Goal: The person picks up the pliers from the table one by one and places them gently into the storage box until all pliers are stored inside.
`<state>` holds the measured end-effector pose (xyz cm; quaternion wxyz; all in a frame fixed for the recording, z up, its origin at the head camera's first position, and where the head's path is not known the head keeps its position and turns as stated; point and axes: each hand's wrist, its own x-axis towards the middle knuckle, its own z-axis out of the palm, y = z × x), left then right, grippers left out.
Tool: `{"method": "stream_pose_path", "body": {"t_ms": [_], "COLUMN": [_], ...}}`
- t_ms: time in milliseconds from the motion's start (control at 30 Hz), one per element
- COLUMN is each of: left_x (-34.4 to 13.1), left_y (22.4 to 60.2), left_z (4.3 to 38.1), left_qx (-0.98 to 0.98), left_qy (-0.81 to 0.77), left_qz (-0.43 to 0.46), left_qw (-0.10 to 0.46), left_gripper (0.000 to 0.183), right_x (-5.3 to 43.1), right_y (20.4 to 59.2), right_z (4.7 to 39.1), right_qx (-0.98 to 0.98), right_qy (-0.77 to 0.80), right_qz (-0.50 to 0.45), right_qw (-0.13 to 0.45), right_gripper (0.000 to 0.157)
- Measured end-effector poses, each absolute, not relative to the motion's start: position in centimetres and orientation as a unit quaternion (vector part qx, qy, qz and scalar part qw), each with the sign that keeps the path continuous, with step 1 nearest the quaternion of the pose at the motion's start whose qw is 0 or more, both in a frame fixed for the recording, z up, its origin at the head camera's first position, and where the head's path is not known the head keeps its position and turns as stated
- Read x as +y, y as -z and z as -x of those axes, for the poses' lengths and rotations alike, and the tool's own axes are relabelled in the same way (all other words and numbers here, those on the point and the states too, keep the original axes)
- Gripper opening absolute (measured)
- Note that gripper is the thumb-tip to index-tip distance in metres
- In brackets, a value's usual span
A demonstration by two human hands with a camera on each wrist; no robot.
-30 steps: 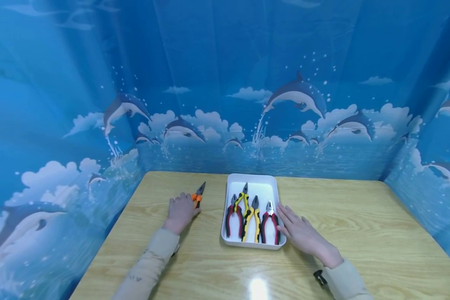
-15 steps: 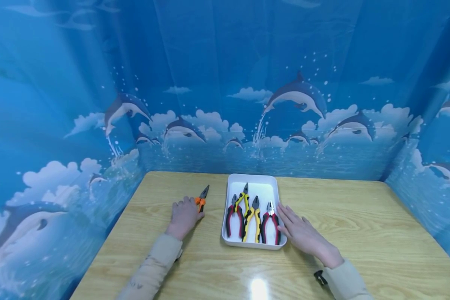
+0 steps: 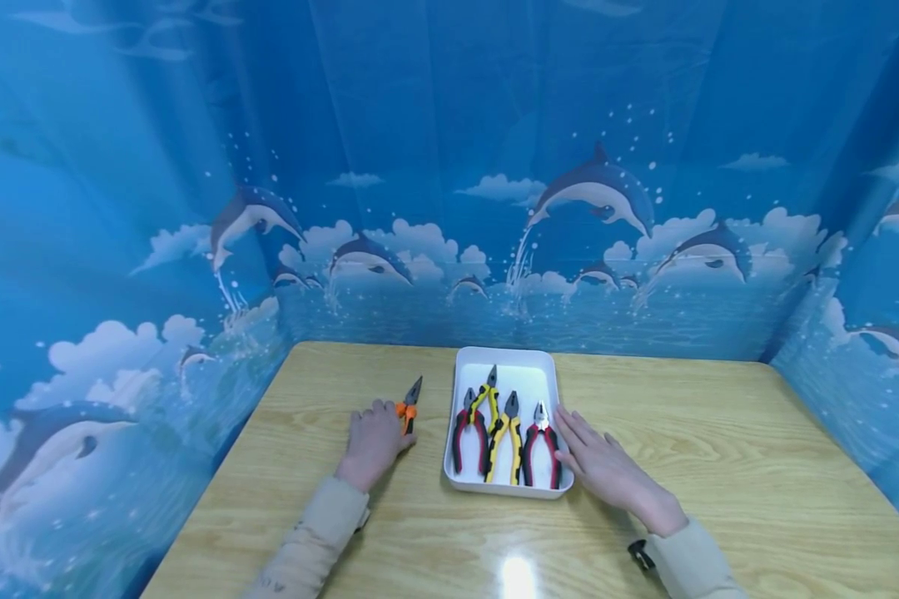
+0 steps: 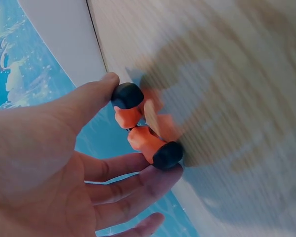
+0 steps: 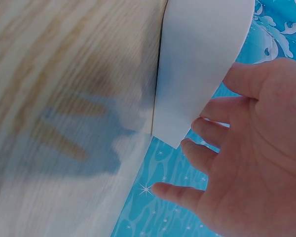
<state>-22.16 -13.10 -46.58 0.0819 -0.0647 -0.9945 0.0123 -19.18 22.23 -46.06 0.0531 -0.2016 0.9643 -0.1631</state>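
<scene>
My left hand (image 3: 374, 441) pinches the orange and black handles of long-nose pliers (image 3: 410, 408) on the table, left of the tray. In the left wrist view the thumb presses one handle end (image 4: 127, 95) of the pliers and the fingers the other. Their dark jaws point away from me. My right hand (image 3: 607, 466) lies with fairly straight fingers against the right wall of the white tray (image 3: 504, 491). Inside the tray lie red-black pliers (image 3: 459, 441) at the left, small yellow-black pliers (image 3: 474, 405), larger yellow-black pliers (image 3: 516, 449), and more red-black pliers (image 3: 555, 466) at the right.
The wooden table (image 3: 719, 449) extends on both sides of the tray. A blue curtain (image 3: 434, 125) printed with dolphins hangs along its back and sides. Light glares on the tabletop near the front.
My left hand has shifted rightward and slightly toward me, bringing the orange pliers closer to the tray. The right hand and the tray have stayed put.
</scene>
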Motion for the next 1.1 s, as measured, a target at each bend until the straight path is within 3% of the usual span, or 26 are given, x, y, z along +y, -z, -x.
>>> {"method": "stream_pose_path", "body": {"t_ms": [367, 733, 967, 1100], "left_x": [-12.1, -11.7, -11.8, -11.9], "left_y": [46.1, 46.5, 47.1, 46.9], "left_z": [21.2, 21.5, 21.7, 22.0], "left_qx": [-0.998, -0.998, -0.994, -0.995], "left_qy": [0.007, 0.003, -0.010, -0.018], "left_qz": [0.043, 0.032, 0.031, 0.024], "left_qw": [0.044, 0.047, 0.102, 0.100], "left_gripper": [0.064, 0.063, 0.056, 0.060], "right_x": [22.4, 22.3, 22.2, 22.2], "right_y": [46.0, 45.9, 45.9, 45.8], "right_z": [19.2, 19.1, 19.1, 19.0], "right_qx": [0.965, 0.965, 0.964, 0.965], "right_qy": [0.161, 0.161, 0.162, 0.164], "right_qz": [0.201, 0.202, 0.202, 0.198], "right_qw": [0.053, 0.049, 0.052, 0.056], "right_gripper": [0.060, 0.060, 0.061, 0.061]}}
